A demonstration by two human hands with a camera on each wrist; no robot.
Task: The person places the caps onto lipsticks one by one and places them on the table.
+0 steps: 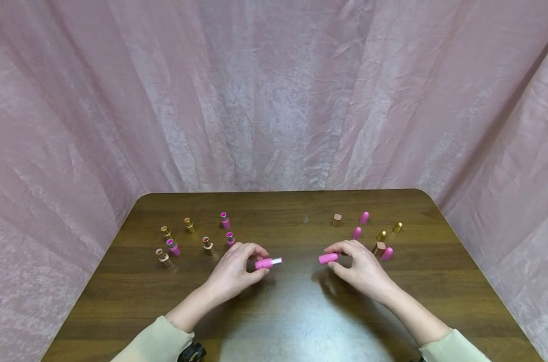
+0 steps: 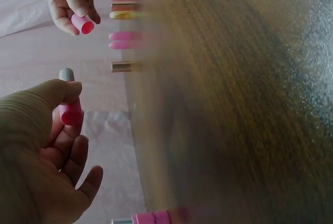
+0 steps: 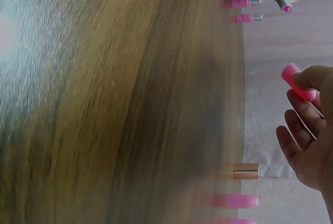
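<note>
Between thumb and fingers, my left hand (image 1: 232, 269) pinches a pink lipstick tube (image 1: 264, 264) with a silver collar, lying roughly level and pointing right. My right hand (image 1: 365, 270) pinches a pink lipstick cap (image 1: 328, 258) across from it, a gap apart from the tube. In the left wrist view the open end of the cap (image 2: 87, 27) shows. The right wrist view shows the silver end of the tube (image 3: 283, 2) facing my right hand. Both hands are above the wooden table (image 1: 296, 311).
On the left stand several uncapped lipstick tubes: pink (image 1: 225, 220), gold (image 1: 189, 225) and rose-gold (image 1: 208, 245). Several caps stand on the right: pink (image 1: 364, 217), gold (image 1: 397, 228) and rose-gold (image 1: 337, 219). A pink curtain (image 1: 274, 100) hangs behind the table.
</note>
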